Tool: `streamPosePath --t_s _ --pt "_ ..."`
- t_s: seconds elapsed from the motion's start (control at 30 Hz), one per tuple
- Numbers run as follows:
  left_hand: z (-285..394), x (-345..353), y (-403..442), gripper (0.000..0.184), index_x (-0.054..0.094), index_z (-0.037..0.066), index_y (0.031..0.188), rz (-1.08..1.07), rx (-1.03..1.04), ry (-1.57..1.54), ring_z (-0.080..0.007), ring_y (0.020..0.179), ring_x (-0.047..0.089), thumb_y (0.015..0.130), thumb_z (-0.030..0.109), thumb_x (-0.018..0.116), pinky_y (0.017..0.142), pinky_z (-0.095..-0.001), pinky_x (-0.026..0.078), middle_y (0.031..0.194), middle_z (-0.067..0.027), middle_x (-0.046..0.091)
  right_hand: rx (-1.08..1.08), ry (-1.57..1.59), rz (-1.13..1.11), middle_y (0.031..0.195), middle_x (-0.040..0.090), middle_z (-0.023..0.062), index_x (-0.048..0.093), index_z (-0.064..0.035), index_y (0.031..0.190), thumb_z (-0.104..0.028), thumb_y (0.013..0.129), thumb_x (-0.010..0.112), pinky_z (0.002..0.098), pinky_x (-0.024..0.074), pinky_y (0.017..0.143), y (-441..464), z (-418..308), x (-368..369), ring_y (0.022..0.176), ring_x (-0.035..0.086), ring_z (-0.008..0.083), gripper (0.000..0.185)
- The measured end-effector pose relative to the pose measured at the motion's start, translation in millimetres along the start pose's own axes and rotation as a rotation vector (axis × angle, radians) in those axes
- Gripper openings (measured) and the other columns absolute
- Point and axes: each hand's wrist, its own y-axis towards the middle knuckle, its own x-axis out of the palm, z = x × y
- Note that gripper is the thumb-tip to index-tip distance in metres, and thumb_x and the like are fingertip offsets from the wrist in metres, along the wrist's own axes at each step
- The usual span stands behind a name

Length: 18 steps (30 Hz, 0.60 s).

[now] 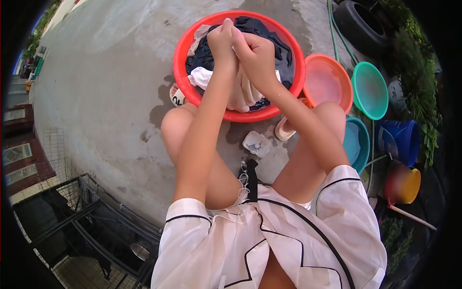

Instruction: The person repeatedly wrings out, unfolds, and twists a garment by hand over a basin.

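Here we clench left hand (223,44) and right hand (257,55) round pale cloth (244,96), hanging by the near rim of the red basin (181,58); concrete (106,91) spreads past its left edge; an orange basin (328,83) crowds its right.

Bright diffuse daylt; strong fisheye dist., blk corners; yellow bucket (410,187) part-blurred.

Over the red tub (181,62), the left hand (224,45) and right hand (257,55) clasp a pale cloth (244,94); right of the tub (just beside it) sits an orange basin (320,58).

Wet-patched grey concrete (106,96) in daylight
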Motion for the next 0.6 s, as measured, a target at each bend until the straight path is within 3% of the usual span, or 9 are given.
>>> streamPosePath --t_s 0.07,0.1,0.13,0.2,0.3,0.33,0.4,0.5,0.6 --pt "13.0 21.9 -18.7 0.042 0.047 -0.003 0.056 0.085 0.103 0.061 -0.0091 0.045 0.035 0.088 0.023 0.043 0.045 -0.0293 0.030 0.050 -0.0007 0.044 0.088 0.039 -0.004 0.044 0.033 0.0045 0.048 0.0031 0.057 -0.024 0.086 0.051 0.0289 0.0257 0.042 21.1 10.1 -12.4 0.043 0.029 0.0082 0.040" --pt "14.2 21.7 -23.6 0.041 0.048 -0.003 0.056 0.015 -0.024 0.208 -0.0089 0.047 0.037 0.088 0.023 0.043 0.047 -0.0291 0.031 0.050 -0.0012 0.045 0.143 0.097 0.027 0.044 0.033 0.0041 0.048 0.0030 0.057 -0.024 0.086 0.051 0.0288 0.0255 0.042 32.5 26.5 -16.6 0.043 0.029 0.0080 0.040" --pt "14.6 28.5 -32.6 0.041 0.049 -0.003 0.057 -0.019 0.030 0.239 -0.0082 0.049 0.037 0.088 0.023 0.044 0.048 -0.0283 0.031 0.050 -0.0014 0.044 0.197 0.155 0.061 0.044 0.033 0.0037 0.049 0.0029 0.057 -0.024 0.087 0.050 0.0287 0.0253 0.041 39.4 30.2 -18.6 0.043 0.029 0.0078 0.040" --pt "17.2 29.5 -33.7 0.027 0.055 0.002 0.073 -0.023 -0.105 0.194 -0.0065 0.062 0.042 0.088 0.022 0.046 0.059 -0.0233 0.036 0.066 0.0031 0.047 0.179 0.112 0.068 0.044 0.034 0.0037 0.049 0.0027 0.057 -0.024 0.087 0.050 0.0290 0.0257 0.042 33.7 27.7 -17.7 0.043 0.029 0.0079 0.040" --pt "20.6 8.4 -17.5 0.023 0.052 0.005 0.073 -0.065 -0.110 -0.091 -0.0065 0.065 0.043 0.087 0.022 0.047 0.058 -0.0238 0.036 0.072 0.0012 0.047 0.085 0.036 0.002 0.043 0.035 0.0044 0.050 0.0029 0.057 -0.024 0.086 0.051 0.0296 0.0268 0.042 4.2 -3.0 -6.6 0.044 0.030 0.0079 0.039" --pt "19.7 1.2 -9.9 0.025 0.052 0.006 0.069 -0.049 -0.148 0.043 -0.0058 0.061 0.042 0.088 0.021 0.046 0.055 -0.0243 0.035 0.068 0.0015 0.046 0.044 0.031 -0.025 0.043 0.036 0.0046 0.050 0.0029 0.057 -0.024 0.086 0.051 0.0298 0.0271 0.042 -2.9 -4.8 -3.3 0.044 0.030 0.0079 0.039" --pt "11.3 14.5 -17.3 0.040 0.049 -0.001 0.057 0.017 0.085 0.052 -0.0080 0.049 0.038 0.088 0.024 0.045 0.047 -0.0277 0.031 0.052 0.0005 0.044 0.087 0.089 -0.003 0.043 0.034 0.0037 0.049 0.0030 0.056 -0.024 0.085 0.052 0.0293 0.0264 0.042 7.6 0.0 -9.7 0.044 0.030 0.0075 0.040" --pt "14.2 31.8 -41.1 0.044 0.048 -0.001 0.055 -0.043 0.114 0.375 -0.0085 0.048 0.036 0.090 0.026 0.043 0.047 -0.0287 0.030 0.048 -0.0009 0.042 0.203 0.123 0.064 0.044 0.033 0.0008 0.047 0.0030 0.055 -0.023 0.086 0.051 0.0284 0.0246 0.041 37.1 20.5 -27.4 0.045 0.029 0.0060 0.040" --pt "18.0 27.7 -33.9 0.047 0.046 0.001 0.053 0.003 0.032 0.188 -0.0079 0.047 0.034 0.090 0.028 0.042 0.045 -0.0285 0.029 0.048 0.0006 0.041 0.139 0.097 0.074 0.044 0.033 0.0007 0.046 0.0030 0.055 -0.022 0.086 0.051 0.0287 0.0245 0.041 23.1 8.5 -21.7 0.045 0.029 0.0060 0.040"
